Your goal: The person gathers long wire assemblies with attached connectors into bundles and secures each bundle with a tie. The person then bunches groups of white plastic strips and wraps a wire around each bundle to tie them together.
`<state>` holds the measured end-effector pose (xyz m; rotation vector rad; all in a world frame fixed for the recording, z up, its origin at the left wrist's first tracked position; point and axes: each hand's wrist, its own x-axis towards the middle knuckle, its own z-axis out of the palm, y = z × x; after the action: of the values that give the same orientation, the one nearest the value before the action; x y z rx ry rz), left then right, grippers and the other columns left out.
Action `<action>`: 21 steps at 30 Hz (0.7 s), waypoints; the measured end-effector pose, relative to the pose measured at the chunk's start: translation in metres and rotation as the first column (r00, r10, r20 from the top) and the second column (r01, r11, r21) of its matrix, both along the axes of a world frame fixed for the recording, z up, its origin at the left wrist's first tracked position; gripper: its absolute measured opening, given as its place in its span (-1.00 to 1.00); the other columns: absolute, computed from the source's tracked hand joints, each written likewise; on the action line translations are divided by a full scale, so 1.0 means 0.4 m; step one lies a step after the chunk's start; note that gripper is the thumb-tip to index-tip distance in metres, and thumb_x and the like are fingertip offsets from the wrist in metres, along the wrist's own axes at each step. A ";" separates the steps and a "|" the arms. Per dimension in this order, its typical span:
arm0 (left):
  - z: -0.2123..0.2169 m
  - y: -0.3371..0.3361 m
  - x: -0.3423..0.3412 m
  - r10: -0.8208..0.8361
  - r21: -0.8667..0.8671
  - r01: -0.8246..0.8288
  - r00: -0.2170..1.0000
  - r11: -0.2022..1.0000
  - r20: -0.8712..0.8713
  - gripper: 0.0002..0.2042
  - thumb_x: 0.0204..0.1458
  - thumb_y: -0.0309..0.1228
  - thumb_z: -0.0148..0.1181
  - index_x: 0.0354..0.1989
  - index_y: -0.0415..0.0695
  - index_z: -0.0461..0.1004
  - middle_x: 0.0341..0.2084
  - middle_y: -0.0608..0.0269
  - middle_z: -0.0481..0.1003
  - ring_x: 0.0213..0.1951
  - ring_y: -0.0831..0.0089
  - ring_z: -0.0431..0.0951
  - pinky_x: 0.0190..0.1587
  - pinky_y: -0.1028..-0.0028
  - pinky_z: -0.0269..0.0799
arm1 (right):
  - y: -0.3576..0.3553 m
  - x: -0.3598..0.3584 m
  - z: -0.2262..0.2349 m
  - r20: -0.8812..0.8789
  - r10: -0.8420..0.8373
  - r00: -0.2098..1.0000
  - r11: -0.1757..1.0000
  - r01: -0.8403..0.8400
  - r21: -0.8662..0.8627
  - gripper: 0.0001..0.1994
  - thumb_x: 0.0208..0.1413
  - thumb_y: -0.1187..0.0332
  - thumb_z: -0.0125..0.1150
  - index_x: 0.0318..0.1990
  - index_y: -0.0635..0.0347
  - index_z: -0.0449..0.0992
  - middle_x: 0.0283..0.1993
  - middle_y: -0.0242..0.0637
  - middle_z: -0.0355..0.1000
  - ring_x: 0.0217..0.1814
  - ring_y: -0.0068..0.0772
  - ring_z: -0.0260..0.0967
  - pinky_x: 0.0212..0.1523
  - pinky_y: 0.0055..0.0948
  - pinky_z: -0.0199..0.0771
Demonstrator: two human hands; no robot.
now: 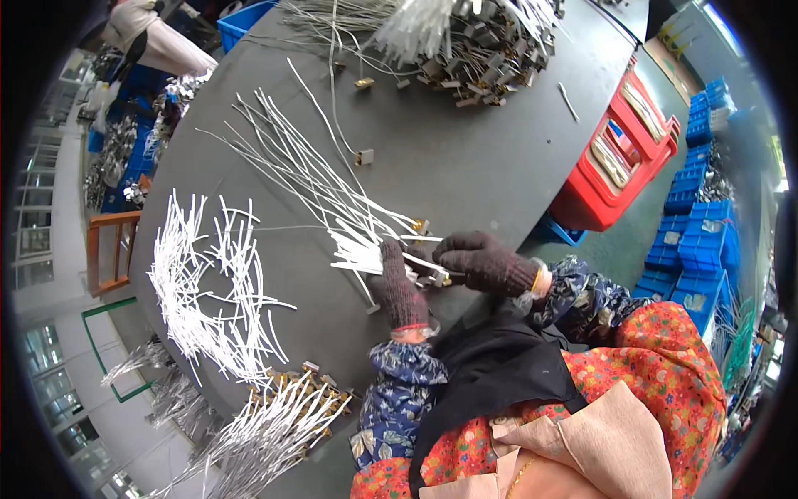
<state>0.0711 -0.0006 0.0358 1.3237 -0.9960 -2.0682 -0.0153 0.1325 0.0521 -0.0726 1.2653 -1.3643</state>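
Both my hands wear dark knit gloves and meet close together over the near part of the grey table [465, 179]. My left hand [402, 287] is closed round a bundle of short white sleeves [356, 252]. Just to its right, my right hand [486, 264] has thumb and fingers pinched at the end of a white-sleeved wire [422, 260], with small metal parts under the fingertips. Beyond the left hand lies a spread of long white-sleeved wires [312, 170], their ends reaching toward my hands. The fingers partly hide what lies between the hands.
Loose white sleeves [179, 283] are heaped at the left. A bundle of wires with brass-coloured ends [278, 416] lies at the near left edge. Wires with metal blocks [490, 62] are piled at the far side. A red bin [594, 187] and stacked blue crates [702, 237] stand to the right.
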 end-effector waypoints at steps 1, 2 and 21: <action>-0.031 -0.039 0.017 -0.141 -0.257 0.131 0.990 0.958 -0.020 -0.78 0.15 -0.33 0.09 -0.22 -0.28 0.47 -0.54 0.31 0.48 -0.50 0.53 0.50 -0.52 0.50 0.41 | -0.006 0.018 -0.009 -0.168 0.031 0.985 0.998 -0.041 -0.054 -0.73 0.12 0.25 0.17 -0.08 0.18 0.47 -0.35 -0.43 0.41 -0.35 -0.55 0.33 -0.35 -0.51 0.37; 0.025 -0.087 0.021 -0.233 -0.427 0.274 0.961 0.862 0.145 -0.85 0.08 -0.39 0.16 -0.35 -0.24 0.45 -0.63 0.22 0.44 -0.68 0.44 0.46 -0.68 0.50 0.35 | -0.047 0.023 0.028 -0.325 0.060 0.944 0.990 -0.099 -0.105 -0.73 0.16 0.22 0.14 -0.07 0.15 0.46 -0.38 -0.50 0.38 -0.37 -0.60 0.30 -0.36 -0.57 0.33; 0.065 -0.124 -0.057 -0.265 0.086 0.318 0.887 0.944 -0.379 -0.70 0.15 -0.18 0.08 -0.14 -0.17 0.30 -0.34 0.11 0.37 -0.23 0.22 0.41 -0.02 0.11 0.46 | -0.106 -0.154 -0.060 -0.886 0.052 0.460 0.929 -0.347 -0.125 -0.69 0.02 0.26 0.17 -0.12 0.24 0.38 -0.24 -0.16 0.45 -0.22 -0.25 0.37 -0.17 -0.24 0.36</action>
<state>0.0484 -0.0500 0.0619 0.8386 -0.9343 -2.5394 -0.0767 0.0899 0.0282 -1.2666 1.7897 -1.2996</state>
